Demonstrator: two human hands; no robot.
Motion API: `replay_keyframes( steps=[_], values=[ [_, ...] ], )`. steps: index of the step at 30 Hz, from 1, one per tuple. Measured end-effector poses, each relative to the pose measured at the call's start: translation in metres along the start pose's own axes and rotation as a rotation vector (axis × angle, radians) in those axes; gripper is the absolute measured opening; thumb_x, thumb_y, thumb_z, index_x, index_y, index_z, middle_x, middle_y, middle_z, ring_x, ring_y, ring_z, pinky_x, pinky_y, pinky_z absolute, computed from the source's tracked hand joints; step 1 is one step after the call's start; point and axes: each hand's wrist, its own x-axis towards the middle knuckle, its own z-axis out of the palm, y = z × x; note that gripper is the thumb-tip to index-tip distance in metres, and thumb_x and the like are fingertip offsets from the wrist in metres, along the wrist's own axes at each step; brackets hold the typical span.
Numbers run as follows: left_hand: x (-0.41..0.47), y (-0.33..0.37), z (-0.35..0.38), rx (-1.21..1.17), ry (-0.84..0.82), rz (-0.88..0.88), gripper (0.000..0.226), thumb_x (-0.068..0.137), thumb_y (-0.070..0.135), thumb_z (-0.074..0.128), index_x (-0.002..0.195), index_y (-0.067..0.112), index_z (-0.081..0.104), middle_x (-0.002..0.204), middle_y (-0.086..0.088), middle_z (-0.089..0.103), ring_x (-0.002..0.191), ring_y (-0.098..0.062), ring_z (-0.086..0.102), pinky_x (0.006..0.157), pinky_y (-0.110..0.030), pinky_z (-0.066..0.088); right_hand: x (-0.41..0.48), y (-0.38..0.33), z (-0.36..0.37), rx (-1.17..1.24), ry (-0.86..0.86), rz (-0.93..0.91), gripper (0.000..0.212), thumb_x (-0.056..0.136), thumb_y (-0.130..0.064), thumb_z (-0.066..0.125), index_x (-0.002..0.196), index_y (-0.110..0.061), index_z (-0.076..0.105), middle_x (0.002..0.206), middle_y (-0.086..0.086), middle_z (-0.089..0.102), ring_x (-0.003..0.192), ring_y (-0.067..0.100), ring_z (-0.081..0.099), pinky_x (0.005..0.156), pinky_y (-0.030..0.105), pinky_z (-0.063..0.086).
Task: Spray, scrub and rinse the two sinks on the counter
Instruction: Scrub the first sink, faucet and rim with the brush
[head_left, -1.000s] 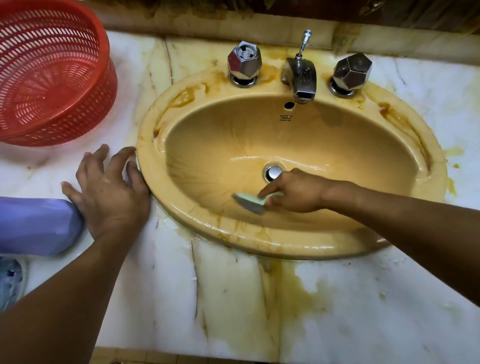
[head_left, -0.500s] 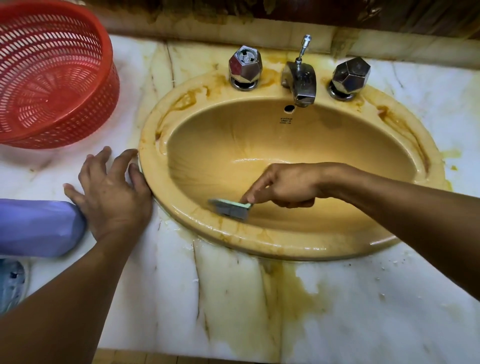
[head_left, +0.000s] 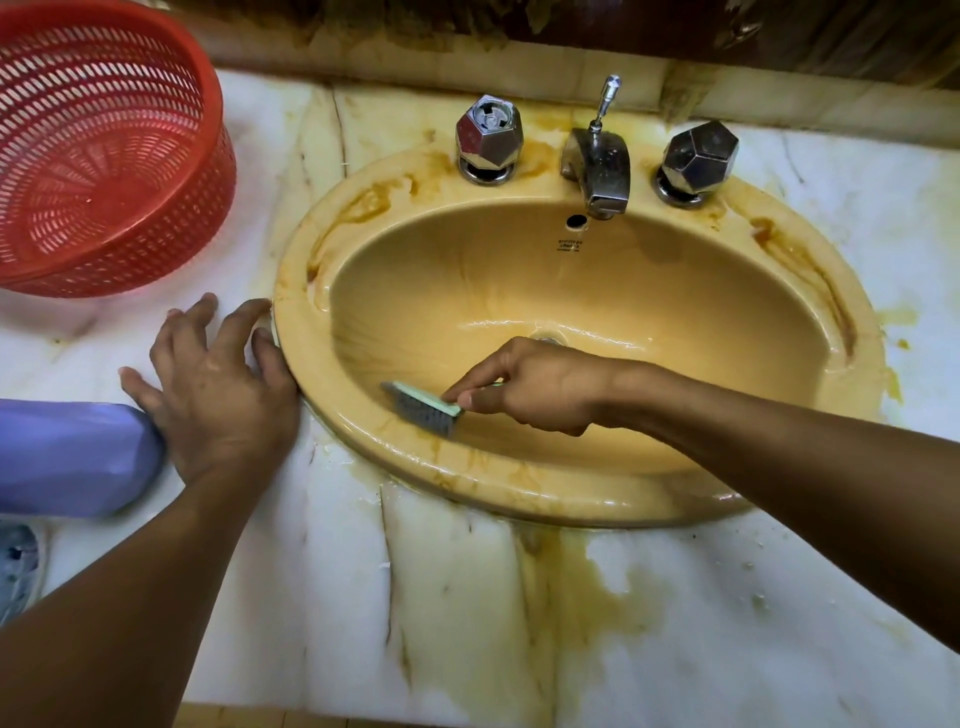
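A yellow oval sink (head_left: 597, 291) with brown stains on its rim sits in a white marble counter (head_left: 441, 597). My right hand (head_left: 530, 387) grips the handle of a small green brush (head_left: 423, 408), whose grey bristles press on the sink's near-left inner wall. The hand hides most of the drain. My left hand (head_left: 218, 389) rests flat on the counter, fingers spread, its fingertips touching the sink's left rim. Only this one sink is in view.
A chrome faucet (head_left: 597, 166) with two faceted knobs (head_left: 488, 137) (head_left: 698, 156) stands behind the bowl. A red perforated basket (head_left: 104, 156) sits at the back left. A purple bottle (head_left: 72, 457) lies at the left edge beside my left hand. Brown stains streak the counter front.
My right hand has slid the brush leftward from near the drain to the sink's near-left wall. My left hand has stayed at the rim.
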Motion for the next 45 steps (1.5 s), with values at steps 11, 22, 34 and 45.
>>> replay_keyframes(
  steps=[11, 22, 34, 45],
  values=[
    [0.0, -0.001, 0.001, -0.006, 0.009, 0.002, 0.036, 0.103, 0.037, 0.043, 0.132, 0.035, 0.063, 0.154, -0.002, 0.046, 0.15, -0.027, 0.03, 0.119, -0.068, 0.013, 0.004, 0.059, -0.051, -0.891, 0.202, 0.141, 0.034, 0.102, -0.042, 0.041, 0.125, -0.044, 0.067, 0.118, -0.004, 0.069, 0.1, 0.023, 0.059, 0.076, 0.035, 0.051],
    [0.001, -0.001, 0.001, -0.002, 0.016, 0.01, 0.035, 0.102, 0.036, 0.044, 0.131, 0.034, 0.064, 0.153, -0.003, 0.047, 0.147, -0.028, 0.033, 0.118, -0.068, 0.016, 0.009, 0.065, -0.038, -0.85, 0.228, 0.127, 0.034, 0.105, -0.042, 0.04, 0.128, -0.044, 0.065, 0.119, 0.003, 0.068, 0.095, 0.025, 0.057, 0.075, 0.035, 0.046],
    [0.002, -0.001, 0.0, -0.003, 0.008, 0.002, 0.036, 0.102, 0.036, 0.043, 0.132, 0.036, 0.063, 0.153, -0.002, 0.046, 0.148, -0.026, 0.032, 0.119, -0.067, 0.012, -0.021, 0.058, -0.095, -1.005, -0.092, 0.407, 0.033, 0.094, -0.047, 0.055, 0.118, -0.033, 0.073, 0.122, -0.002, 0.07, 0.1, 0.021, 0.064, 0.083, 0.035, 0.057],
    [0.002, -0.001, 0.0, 0.005, 0.006, 0.021, 0.035, 0.102, 0.033, 0.045, 0.132, 0.034, 0.063, 0.152, -0.004, 0.046, 0.147, -0.029, 0.033, 0.117, -0.07, 0.014, -0.053, 0.084, -0.061, -0.712, -0.047, 0.291, 0.03, 0.098, -0.045, 0.055, 0.122, -0.046, 0.071, 0.128, -0.012, 0.068, 0.114, 0.02, 0.063, 0.097, 0.039, 0.053]
  ],
)
